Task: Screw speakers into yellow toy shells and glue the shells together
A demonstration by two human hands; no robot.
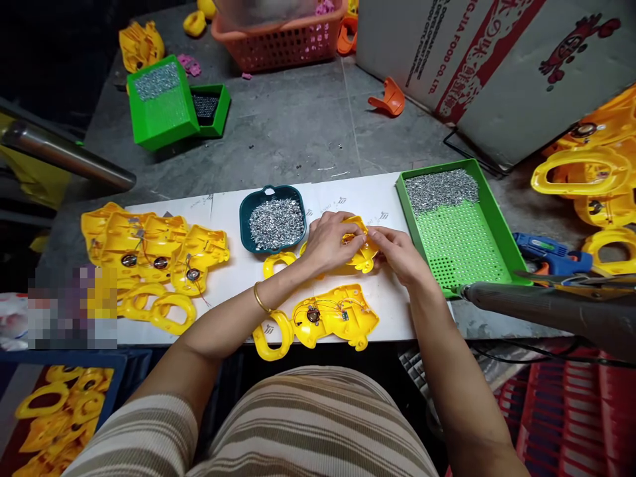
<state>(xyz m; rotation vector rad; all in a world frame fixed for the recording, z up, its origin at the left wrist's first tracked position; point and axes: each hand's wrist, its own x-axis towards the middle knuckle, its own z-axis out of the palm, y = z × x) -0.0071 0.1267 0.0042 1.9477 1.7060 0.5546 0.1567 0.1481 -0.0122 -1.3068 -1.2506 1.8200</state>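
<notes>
My left hand (328, 241) and my right hand (400, 255) are both closed round a yellow plastic toy shell (362, 246) on the white sheet (233, 278) in front of me. My left hand covers the shell's middle from above; my right hand pinches its right edge. Its ring handle (276, 264) sticks out to the left. Just nearer to me lies a second yellow shell half (338, 317), open side up, showing a small speaker, wires and a circuit board. A dark teal bowl (272, 222) full of small metal screws stands just left of my left hand.
A green perforated tray (460, 228) with screws heaped at its far end sits to the right. Stacked yellow shells (154, 258) lie at left. A blue glue gun (551, 253) and an electric screwdriver (546, 306) lie at right. Green boxes (166, 99), a pink basket (283, 36) and a cardboard box (497, 59) stand behind.
</notes>
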